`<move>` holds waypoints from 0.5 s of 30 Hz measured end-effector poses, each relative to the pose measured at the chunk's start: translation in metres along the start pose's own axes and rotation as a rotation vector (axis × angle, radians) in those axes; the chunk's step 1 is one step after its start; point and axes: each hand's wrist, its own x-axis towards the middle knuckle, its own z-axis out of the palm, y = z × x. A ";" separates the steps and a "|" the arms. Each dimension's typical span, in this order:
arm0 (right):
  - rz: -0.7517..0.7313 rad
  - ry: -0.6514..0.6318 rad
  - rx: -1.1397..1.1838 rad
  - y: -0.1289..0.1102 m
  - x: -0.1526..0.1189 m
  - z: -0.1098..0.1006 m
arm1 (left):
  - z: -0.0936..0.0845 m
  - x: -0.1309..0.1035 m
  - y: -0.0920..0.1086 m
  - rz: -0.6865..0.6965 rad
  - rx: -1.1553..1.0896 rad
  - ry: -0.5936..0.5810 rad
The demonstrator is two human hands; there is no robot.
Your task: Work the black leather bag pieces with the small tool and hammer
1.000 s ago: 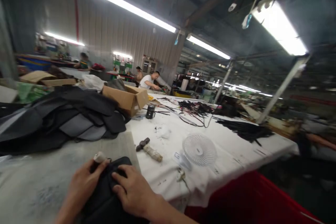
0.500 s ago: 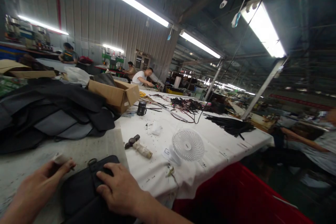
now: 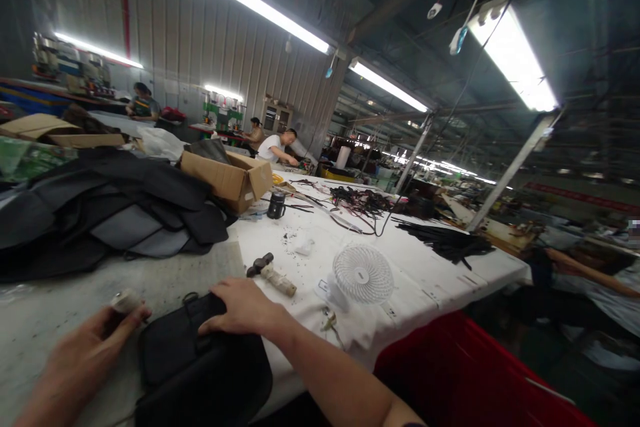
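Note:
My left hand (image 3: 95,347) is closed around a small tool with a white, wrapped-looking handle (image 3: 126,301). A thin dark tip shows by the thumb, but its kind cannot be made out. Just to the right lies a black bag (image 3: 205,380), leather-like, with a metal ring (image 3: 191,297) at its upper edge. My right hand (image 3: 245,307) grips the bag's upper right edge, thumb on the near face and fingertips partly hidden over the far side. A hammer (image 3: 273,275) with a wrapped handle rests on the white cloth beyond my right hand.
Black and grey panels (image 3: 115,207) are heaped at the left, beside a cardboard box (image 3: 220,177). A white fan (image 3: 363,275), a dark mug (image 3: 276,205) and black strips (image 3: 443,239) stand or lie on the white-covered table (image 3: 425,290). Other people work farther off.
My right hand has shifted from lying on the bag's face to its upper edge. The bag has turned and shows more of its lower part. The left hand keeps the tool.

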 end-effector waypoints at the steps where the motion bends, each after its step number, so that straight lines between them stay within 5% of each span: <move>1: 0.022 0.030 -0.011 -0.001 0.000 0.000 | -0.001 -0.003 0.004 0.016 -0.010 -0.015; 5: 0.102 0.145 0.066 -0.013 -0.016 -0.003 | -0.004 -0.012 0.014 0.063 -0.025 -0.006; 8: 0.092 0.138 0.222 -0.025 -0.053 -0.009 | -0.004 -0.019 0.015 0.101 -0.060 0.015; 11: 0.189 0.174 0.446 -0.021 -0.113 -0.012 | -0.001 -0.024 0.013 0.181 -0.149 0.047; 15: 0.443 0.128 0.548 0.021 -0.220 -0.012 | 0.003 -0.023 0.006 0.215 -0.277 0.073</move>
